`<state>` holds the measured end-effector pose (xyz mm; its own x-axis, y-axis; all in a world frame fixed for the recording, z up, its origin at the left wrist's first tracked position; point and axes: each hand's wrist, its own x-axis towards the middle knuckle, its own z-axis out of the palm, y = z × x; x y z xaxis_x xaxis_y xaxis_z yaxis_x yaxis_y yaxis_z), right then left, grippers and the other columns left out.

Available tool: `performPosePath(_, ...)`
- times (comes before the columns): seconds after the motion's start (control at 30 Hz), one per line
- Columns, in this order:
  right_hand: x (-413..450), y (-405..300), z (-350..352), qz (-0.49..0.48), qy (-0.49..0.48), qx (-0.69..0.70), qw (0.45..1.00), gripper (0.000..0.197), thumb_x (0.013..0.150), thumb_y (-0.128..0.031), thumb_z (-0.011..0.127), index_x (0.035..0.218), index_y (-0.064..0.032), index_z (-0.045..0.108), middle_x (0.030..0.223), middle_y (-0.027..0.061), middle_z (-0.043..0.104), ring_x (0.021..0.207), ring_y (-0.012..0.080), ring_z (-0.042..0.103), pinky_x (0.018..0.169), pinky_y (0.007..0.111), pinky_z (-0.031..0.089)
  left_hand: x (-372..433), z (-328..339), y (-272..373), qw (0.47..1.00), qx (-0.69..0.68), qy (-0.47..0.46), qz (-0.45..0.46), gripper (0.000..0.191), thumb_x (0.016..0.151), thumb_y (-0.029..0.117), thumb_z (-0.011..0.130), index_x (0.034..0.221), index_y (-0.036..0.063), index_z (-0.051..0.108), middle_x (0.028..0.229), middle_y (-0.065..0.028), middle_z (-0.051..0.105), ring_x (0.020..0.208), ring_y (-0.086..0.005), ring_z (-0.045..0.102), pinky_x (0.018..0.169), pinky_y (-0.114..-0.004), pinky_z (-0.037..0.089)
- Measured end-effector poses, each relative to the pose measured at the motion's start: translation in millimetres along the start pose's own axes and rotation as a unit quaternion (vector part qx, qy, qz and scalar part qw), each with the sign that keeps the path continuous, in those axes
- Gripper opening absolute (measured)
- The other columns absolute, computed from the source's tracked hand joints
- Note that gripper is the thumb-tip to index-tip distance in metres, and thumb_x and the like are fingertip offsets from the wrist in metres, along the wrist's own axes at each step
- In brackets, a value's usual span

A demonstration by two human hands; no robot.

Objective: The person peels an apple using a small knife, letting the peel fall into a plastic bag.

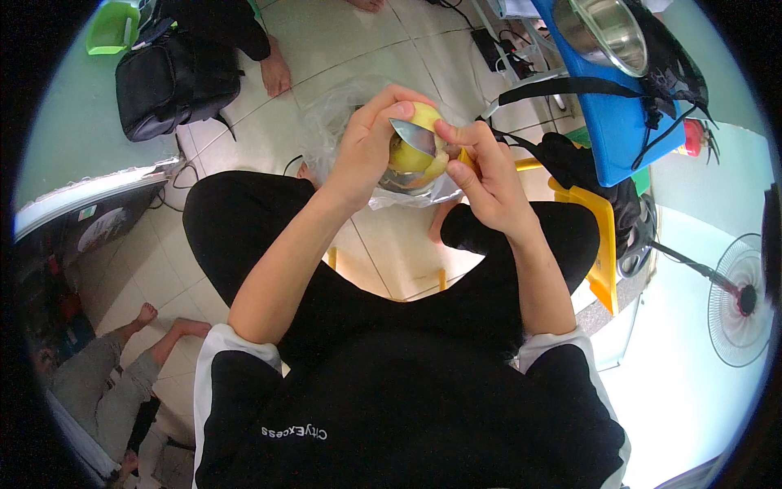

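Note:
A rounded yellow-green fruit (410,159), its exact kind unclear, is held up by my left hand (365,137), which grips its left side with the thumb on top. My right hand (492,174) holds a small knife by its yellow handle (468,159). The bare metal blade (415,137) lies across the fruit, pointing to the upper left and hiding part of it. By my right thumb, a strip of peel (432,172) hangs at the fruit's right edge. Beneath both hands, a clear plastic bag (327,131) is spread open; its contents are mostly hidden.
At the upper right, a steel bowl (602,33) rests on a blue surface (602,131) with a black strap. A yellow plastic piece (602,244) and a fan (742,299) are to the right. A black bag (174,85) stands upper left. Other people's bare feet (276,67) are nearby.

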<state>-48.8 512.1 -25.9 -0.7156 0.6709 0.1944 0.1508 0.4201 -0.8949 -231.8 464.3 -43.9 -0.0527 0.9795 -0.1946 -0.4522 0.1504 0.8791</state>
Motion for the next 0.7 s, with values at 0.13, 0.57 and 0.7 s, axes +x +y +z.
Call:
performPosePath(0.13, 0.0, 3.5, -0.1, -0.003, 0.0, -0.004, 1.0, 0.031, 0.09, -0.01, 0.058, 0.12, -0.0047, 0.055, 0.081, 0.0142, 0.064, 0.056, 0.0256, 0.056, 0.053, 0.031, 0.041, 0.9, -3.9, -4.1, 1.0, -0.005, -0.018, -0.004, 0.024, 0.095, 0.026, 0.047, 0.106, 0.008, 0.058, 0.097, -0.0039, 0.06, 0.093, -0.0106, 0.056, 0.083, -0.025, 0.046)
performPosePath(0.57, 5.0, -6.6, -2.3, 0.021, 0.059, -0.026, 0.998, 0.039, 0.085, -0.012, 0.063, 0.123, -0.0102, 0.055, 0.08, 0.0123, 0.065, 0.059, 0.0245, 0.062, 0.055, 0.031, 0.046, 1.9, 4.2, -1.9, 0.971, -0.224, -0.045, -0.069, 0.035, 0.102, 0.039, 0.041, 0.126, 0.0129, 0.047, 0.117, -0.0039, 0.054, 0.107, -0.0151, 0.055, 0.094, -0.034, 0.046)
performPosePath(0.7, 2.5, -3.1, 3.1, 0.026, 0.053, -0.062, 0.996, 0.038, 0.085, -0.012, 0.064, 0.123, -0.0096, 0.056, 0.084, 0.0137, 0.067, 0.06, 0.0262, 0.063, 0.056, 0.032, 0.047, 2.5, 3.3, -6.2, 0.963, -0.257, -0.037, -0.073, 0.036, 0.102, 0.04, 0.043, 0.125, 0.0126, 0.049, 0.116, -0.0038, 0.054, 0.111, -0.0154, 0.052, 0.098, -0.035, 0.042)
